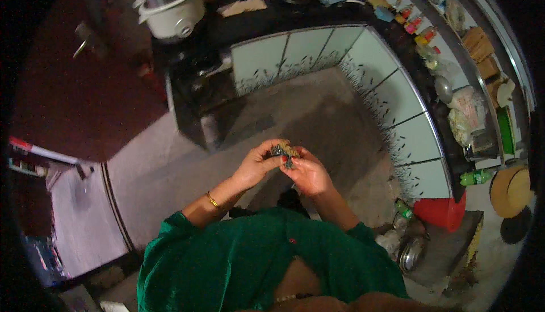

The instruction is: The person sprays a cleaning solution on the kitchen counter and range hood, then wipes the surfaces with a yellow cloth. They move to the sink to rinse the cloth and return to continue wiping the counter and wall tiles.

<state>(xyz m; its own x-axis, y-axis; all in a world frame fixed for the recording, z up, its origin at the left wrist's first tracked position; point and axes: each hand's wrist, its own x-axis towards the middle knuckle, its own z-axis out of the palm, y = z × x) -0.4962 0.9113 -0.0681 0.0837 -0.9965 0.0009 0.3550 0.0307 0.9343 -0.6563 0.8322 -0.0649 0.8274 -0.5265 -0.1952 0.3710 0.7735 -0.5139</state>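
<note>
Close together in front of my green garment, my left hand and my right hand hold one small bundle between them. The bundle is dark grey with a yellow-brown part along its top; its exact kind is hard to tell. Both thumbs press on its near side, and the fingers behind it are partly hidden. It is held up in the air over the floor. A yellow bangle circles my left wrist.
A dark counter with pale cabinet doors curves around the far and right sides. A white electric cooker stands at the back left. At right are a red bucket, a green bottle and metal vessels.
</note>
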